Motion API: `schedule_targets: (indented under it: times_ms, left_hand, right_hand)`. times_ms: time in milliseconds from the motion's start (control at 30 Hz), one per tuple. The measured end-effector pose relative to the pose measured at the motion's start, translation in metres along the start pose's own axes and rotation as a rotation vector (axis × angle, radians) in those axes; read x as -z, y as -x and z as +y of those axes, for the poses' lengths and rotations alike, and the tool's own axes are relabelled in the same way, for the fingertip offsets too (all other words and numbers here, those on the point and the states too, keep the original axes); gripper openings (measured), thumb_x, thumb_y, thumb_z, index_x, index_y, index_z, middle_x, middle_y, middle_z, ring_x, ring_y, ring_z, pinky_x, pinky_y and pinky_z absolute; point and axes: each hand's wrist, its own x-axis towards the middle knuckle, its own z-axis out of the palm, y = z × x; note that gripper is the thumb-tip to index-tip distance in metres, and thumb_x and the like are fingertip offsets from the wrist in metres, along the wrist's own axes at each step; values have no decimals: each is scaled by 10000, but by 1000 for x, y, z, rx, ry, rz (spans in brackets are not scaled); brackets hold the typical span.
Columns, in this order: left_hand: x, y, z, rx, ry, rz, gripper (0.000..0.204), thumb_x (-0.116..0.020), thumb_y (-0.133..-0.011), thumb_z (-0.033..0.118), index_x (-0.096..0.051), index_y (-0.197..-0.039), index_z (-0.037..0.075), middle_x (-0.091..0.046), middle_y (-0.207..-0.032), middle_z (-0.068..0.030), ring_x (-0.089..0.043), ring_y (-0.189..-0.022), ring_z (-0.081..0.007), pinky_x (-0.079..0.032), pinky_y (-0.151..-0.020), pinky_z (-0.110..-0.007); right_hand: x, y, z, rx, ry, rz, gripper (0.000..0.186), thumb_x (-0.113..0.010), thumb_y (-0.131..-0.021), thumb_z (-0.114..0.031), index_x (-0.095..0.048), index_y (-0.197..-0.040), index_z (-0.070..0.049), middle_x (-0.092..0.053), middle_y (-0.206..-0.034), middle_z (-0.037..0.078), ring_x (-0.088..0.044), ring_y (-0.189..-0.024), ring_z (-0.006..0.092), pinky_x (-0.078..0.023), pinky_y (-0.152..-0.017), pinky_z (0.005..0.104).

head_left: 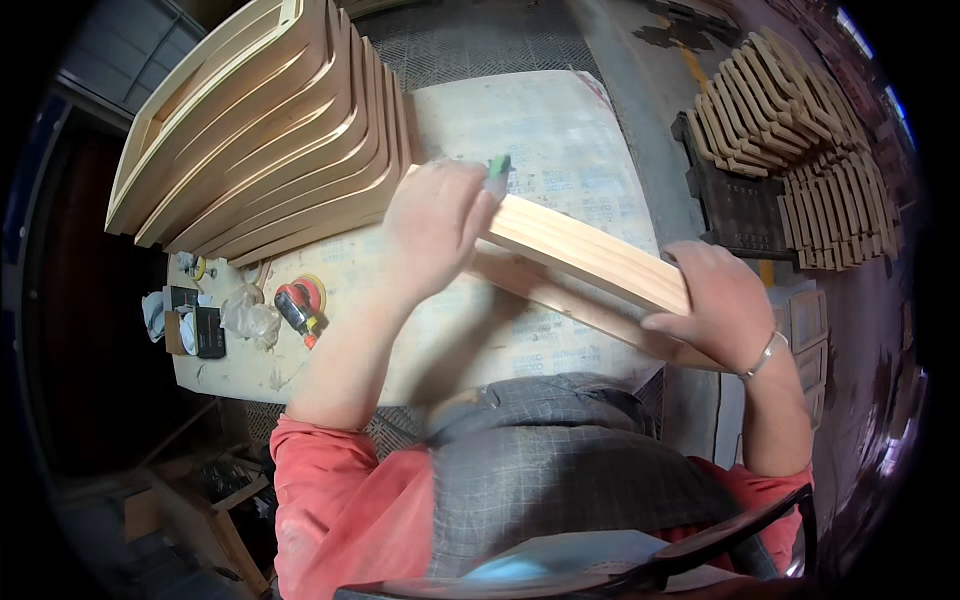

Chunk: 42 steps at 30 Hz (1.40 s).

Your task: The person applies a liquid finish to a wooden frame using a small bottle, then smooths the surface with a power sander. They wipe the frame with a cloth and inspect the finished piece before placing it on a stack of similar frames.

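A pale wooden frame (590, 255) with two long rails is held tilted over the worktable, close to my body. My right hand (722, 305), with a bracelet at the wrist, is wrapped round its right end, thumb on the near side. My left hand (437, 220) is at the far left end of the upper rail, somewhat blurred, its fingers closed. A small green piece (499, 165) sticks out past those fingers; its kind is too blurred to tell. The left end of the frame is hidden behind my left hand and forearm.
A tall stack of curved wooden frames (270, 130) fills the table's left. Nearer are a red and black orbital sander (298, 305), a crumpled plastic bag (250, 318) and a small dark box (208, 332). More wooden frames (770, 105) are piled on a dark pallet (735, 205) at right.
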Motion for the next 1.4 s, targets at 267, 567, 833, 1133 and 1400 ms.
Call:
schedule_targets:
  times_ms: [267, 567, 833, 1133, 1400]
  left_hand:
    - [-61, -35, 120, -135, 49, -115, 112, -591, -868, 151, -593, -816, 51, -640, -796, -101, -597, -760, -275, -468, -761, -415]
    - [-74, -22, 129, -235, 110, 148, 143, -589, -891, 171, -581, -877, 29, -641, -866, -138, -629, -813, -278, -501, -791, -425]
    - [-32, -6, 62, 80, -48, 91, 154, -597, -878, 180, -572, -790, 56, -597, -762, -121, -580, -782, -315, -462, -727, -437]
    - [-63, -28, 99, -106, -30, -78, 185, -576, -889, 232, -581, -788, 77, -596, -755, -63, -580, -743, -224, -476, -726, -361]
    - [-11, -16, -15, 60, -162, 215, 251, -548, -907, 209, -574, -711, 54, -574, -683, -136, -568, -709, -329, -456, -674, -455]
  right_hand:
    - [-14, 114, 73, -336, 61, 76, 503, -840, -611, -345, -506, -837, -44, -577, -781, 173, -576, -769, 375, -452, -655, 448]
    - [-25, 119, 80, -295, 95, 164, 510, -860, -572, -340, -504, -801, -54, -570, -761, 165, -571, -734, 377, -447, -622, 449]
    - [-18, 76, 75, -223, 19, 172, 526, -836, -564, -373, -491, -791, -47, -563, -722, 166, -567, -706, 365, -446, -621, 433]
    - [-21, 71, 87, -327, -71, 168, 542, -860, -515, -316, -464, -772, -48, -544, -723, 152, -554, -715, 363, -437, -621, 425]
    - [-22, 61, 93, -246, -25, 207, 550, -852, -525, -355, -470, -778, -51, -547, -713, 156, -556, -698, 362, -439, -625, 428]
